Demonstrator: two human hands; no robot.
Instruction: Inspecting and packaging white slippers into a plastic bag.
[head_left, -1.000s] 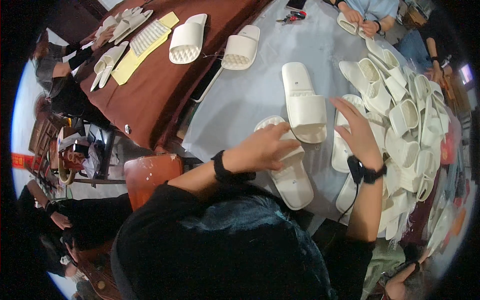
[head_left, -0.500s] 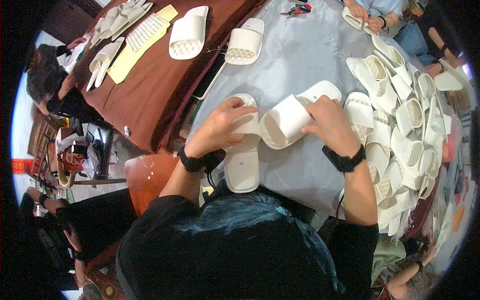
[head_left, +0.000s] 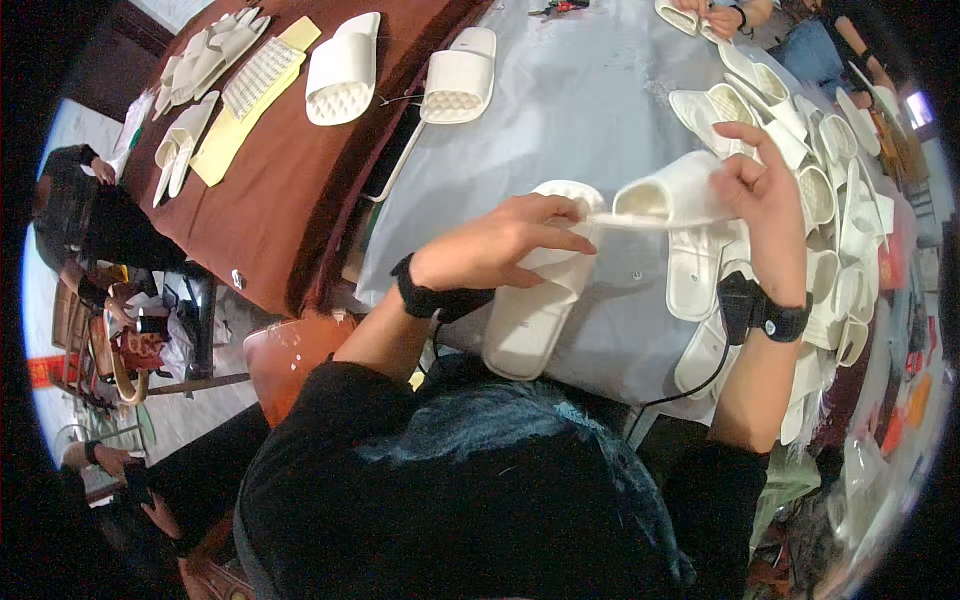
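Note:
Raised and tilted in front of me is a white slipper [head_left: 675, 190], gripped at one end by the thumb and fingers of my right hand [head_left: 765, 190], whose index finger sticks up. My left hand [head_left: 500, 243] lies across a second white slipper [head_left: 535, 315], which rests on the grey cloth with its heel toward me. The left fingers are stretched and spread above its strap; their tips come close to the free end of the raised slipper, and I cannot tell whether they touch. More white slippers [head_left: 692, 275] lie just beneath my right wrist.
On the right is a heap of white slippers [head_left: 820, 195]. A single slipper [head_left: 460, 80] sits at the grey cloth's left edge; another [head_left: 343, 75] and a yellow sheet [head_left: 250, 100] lie on the brown cloth [head_left: 265, 215]. A co-worker's hands [head_left: 722, 20] hold a slipper at the far right.
The right hand has lifted its slipper and moved right, turning it edge-on. My left hand and the slipper under it have shifted right, and that slipper now lies slanted. The whole view has also shifted.

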